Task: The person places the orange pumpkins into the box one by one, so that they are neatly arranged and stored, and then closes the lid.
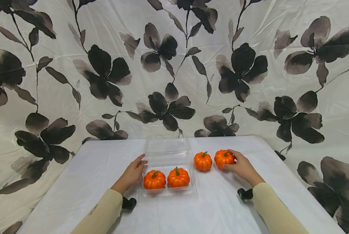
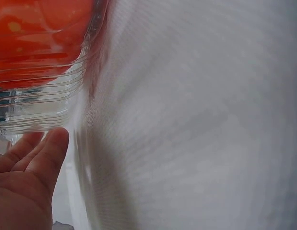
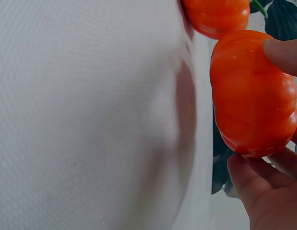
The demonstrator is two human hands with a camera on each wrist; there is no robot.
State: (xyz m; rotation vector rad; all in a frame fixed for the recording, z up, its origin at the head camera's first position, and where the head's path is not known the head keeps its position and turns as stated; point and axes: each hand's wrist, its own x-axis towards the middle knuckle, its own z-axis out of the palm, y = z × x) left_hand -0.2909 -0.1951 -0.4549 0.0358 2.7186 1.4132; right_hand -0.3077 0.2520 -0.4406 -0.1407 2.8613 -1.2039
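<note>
A clear plastic clamshell box (image 1: 193, 182) lies with its lid (image 1: 167, 145) folded back on the white table. Side by side in its front part sit two small orange pumpkins, a left one (image 1: 154, 180) and a right one (image 1: 178, 178), both with green stems. My left hand (image 1: 133, 174) is at the box's left side, its fingertips (image 2: 57, 139) against the ridged plastic wall. To the right of the box, my right hand (image 1: 242, 165) holds another pumpkin (image 3: 254, 93) between thumb and fingers; a narrow gap shows between it and the table.
One more orange pumpkin (image 1: 203, 161) stands on the table between the box and my right hand. Behind the table (image 1: 221, 211) hangs a white cloth (image 1: 203, 97) with dark flowers. Black wrist devices (image 1: 128, 203) are at both sleeves.
</note>
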